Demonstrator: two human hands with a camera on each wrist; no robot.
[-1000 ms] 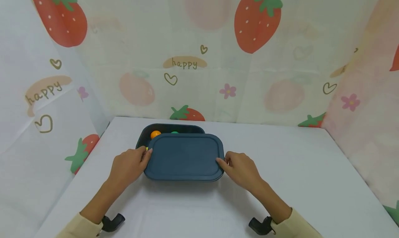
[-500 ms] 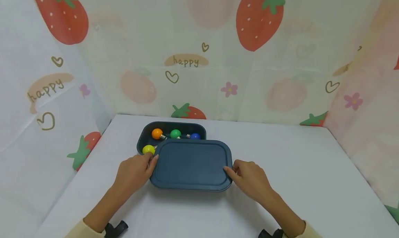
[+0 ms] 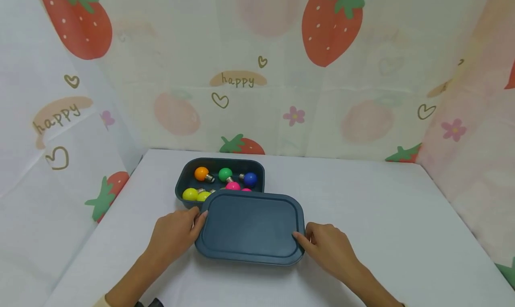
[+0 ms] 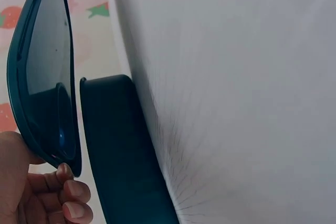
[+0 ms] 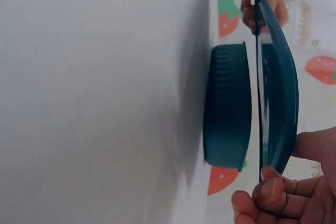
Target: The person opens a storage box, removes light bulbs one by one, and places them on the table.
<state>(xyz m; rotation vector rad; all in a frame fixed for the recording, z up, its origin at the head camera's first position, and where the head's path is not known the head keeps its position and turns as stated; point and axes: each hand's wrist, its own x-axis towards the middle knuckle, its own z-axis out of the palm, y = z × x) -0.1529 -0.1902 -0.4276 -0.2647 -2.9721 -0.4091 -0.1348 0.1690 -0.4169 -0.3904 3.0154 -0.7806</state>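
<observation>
A dark blue rectangular lid [image 3: 251,229] is held in the air in front of a matching box [image 3: 179,182], covering part of its near side in the head view. My left hand [image 3: 173,235] pinches the lid's left edge, thumb on top and fingers beneath. At the opposite edge my right hand [image 3: 331,249] pinches it the same way. Both wrist views show a gap between the lid [image 5: 286,93] and the box [image 5: 228,108]. Inside the box lie small coloured light bulbs: an orange bulb [image 3: 201,173], a green bulb [image 3: 225,174], a blue bulb [image 3: 250,179], plus yellow and pink ones, some partly hidden.
The box stands on a white-covered table [image 3: 362,199] near its back edge. Behind the table hangs a pale cloth [image 3: 330,101] printed with strawberries, and similar cloth rises at both sides.
Both hands have drawn the lid off the box, toward me and slightly right. More of the box's inside and its bulbs have come into sight. The box stays in place.
</observation>
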